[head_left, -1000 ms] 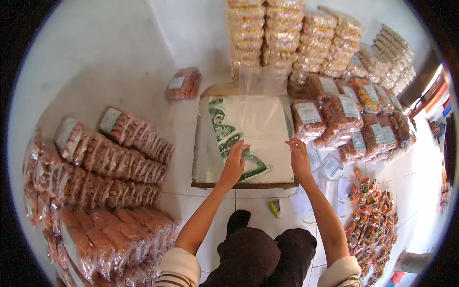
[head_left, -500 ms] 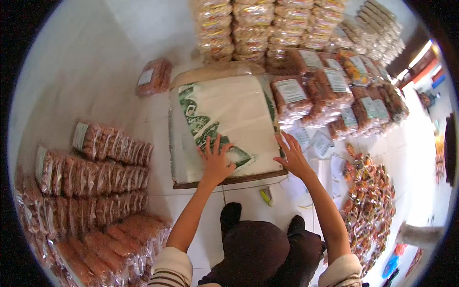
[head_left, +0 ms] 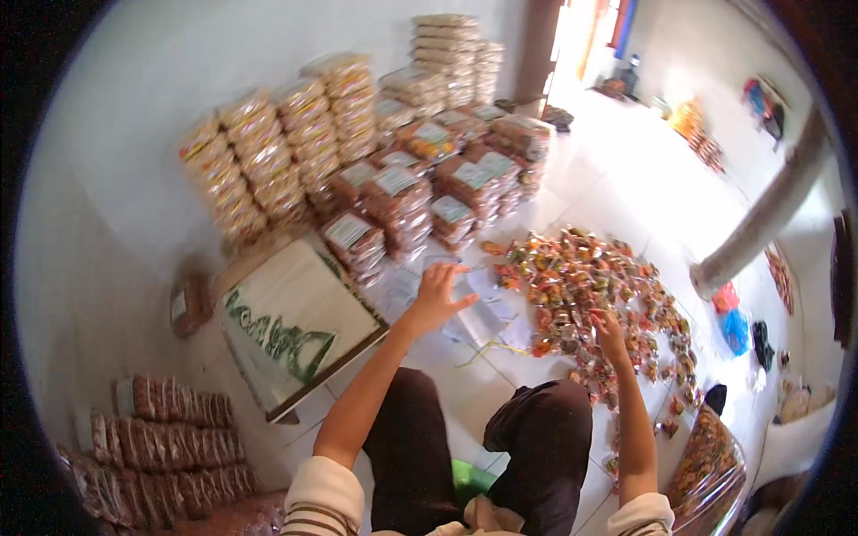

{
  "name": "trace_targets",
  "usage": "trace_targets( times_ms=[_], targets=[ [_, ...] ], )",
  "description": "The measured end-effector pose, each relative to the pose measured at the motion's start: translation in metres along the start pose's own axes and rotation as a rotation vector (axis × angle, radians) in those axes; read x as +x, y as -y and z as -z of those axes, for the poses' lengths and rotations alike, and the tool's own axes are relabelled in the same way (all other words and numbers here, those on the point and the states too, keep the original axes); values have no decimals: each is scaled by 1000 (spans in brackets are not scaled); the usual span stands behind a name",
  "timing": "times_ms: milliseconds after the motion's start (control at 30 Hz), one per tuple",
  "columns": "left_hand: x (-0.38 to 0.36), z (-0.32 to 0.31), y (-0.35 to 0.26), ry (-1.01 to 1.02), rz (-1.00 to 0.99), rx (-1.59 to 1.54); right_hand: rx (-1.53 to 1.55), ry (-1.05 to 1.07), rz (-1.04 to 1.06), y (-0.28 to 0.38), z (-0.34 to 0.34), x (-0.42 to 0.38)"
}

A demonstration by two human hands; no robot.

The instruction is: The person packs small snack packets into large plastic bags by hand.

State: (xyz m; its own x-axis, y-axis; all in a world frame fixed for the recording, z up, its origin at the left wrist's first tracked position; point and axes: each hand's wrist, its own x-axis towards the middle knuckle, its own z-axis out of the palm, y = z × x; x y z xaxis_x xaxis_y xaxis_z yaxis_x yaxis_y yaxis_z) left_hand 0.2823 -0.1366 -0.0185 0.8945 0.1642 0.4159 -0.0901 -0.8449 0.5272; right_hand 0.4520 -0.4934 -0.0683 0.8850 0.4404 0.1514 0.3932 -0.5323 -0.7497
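Observation:
My left hand (head_left: 438, 299) is open, its fingers spread above white paper sheets (head_left: 478, 317) on the floor. My right hand (head_left: 610, 338) is at a wide heap of small clear-wrapped packets (head_left: 572, 277) with orange and dark contents. Its fingers are bent together at the heap, and what they hold, if anything, I cannot make out. Left of my left hand lies a low board (head_left: 286, 308) covered with a white sheet printed in green, under clear plastic.
Labelled bags of brown food (head_left: 393, 192) stand stacked behind the papers, beside tall stacks of pale packs (head_left: 259, 165). Rows of brown packs (head_left: 170, 438) lie at lower left. A large filled clear bag (head_left: 710, 464) is at lower right. A grey post (head_left: 760, 214) slants at right.
The view has swung right. Both hands have left the green-printed sheet; the left is now over the papers and the right has reached the heap of small packets.

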Motion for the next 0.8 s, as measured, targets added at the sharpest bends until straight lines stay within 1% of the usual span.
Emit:
trace_targets(
  times_ms=[67, 100, 133, 200, 233, 267, 333, 400, 467, 500, 567, 600, 667, 700, 767, 800],
  targets=[
    [19, -17, -39, 234, 18, -249, -78, -95, -52, -29, 36, -18],
    [32, -29, -48, 285, -23, -233, 111, -154, -115, -59, 39, -19],
    [44, -48, -47, 325, -41, -220, 135, -177, -147, -64, 43, -30],
    [70, -83, -44, 480, -80, -114, 270, -328, -172, -71, 44, -45],
    [75, -97, -50, 542, -53, -15, 248, -338, -245, -85, 43, -52],
    [78, -111, -55, 583, -52, -17, 256, -339, -285, -99, 38, -63],
    [82, -143, -61, 693, 29, 222, 291, -288, -303, -135, 22, -77],
    [79, -176, -59, 746, 16, 205, 345, -257, -393, -162, -6, -86],
    [72, -223, -47, 770, 35, 3, 206, -221, -402, -178, -31, -92],
    [62, -248, -36, 800, 41, -10, 201, -214, -434, -177, -43, -94],
    [43, -298, -18, 666, 89, -198, 119, -164, -481, -167, -62, -91],
    [32, -316, -12, 693, 110, -211, 114, -145, -512, -170, -76, -89],
    [19, -351, -7, 489, 393, -454, -30, -90, -392, -179, -97, -74],
    [-6, -364, 21, 532, 451, -430, 2, -40, -438, -175, -145, -68],
    [15, -395, -17, 338, 803, -766, -154, -262, -268, -159, -122, -24],
    [20, -404, -19, 338, 811, -765, -154, -255, -271, -161, -130, -11]
  ],
)
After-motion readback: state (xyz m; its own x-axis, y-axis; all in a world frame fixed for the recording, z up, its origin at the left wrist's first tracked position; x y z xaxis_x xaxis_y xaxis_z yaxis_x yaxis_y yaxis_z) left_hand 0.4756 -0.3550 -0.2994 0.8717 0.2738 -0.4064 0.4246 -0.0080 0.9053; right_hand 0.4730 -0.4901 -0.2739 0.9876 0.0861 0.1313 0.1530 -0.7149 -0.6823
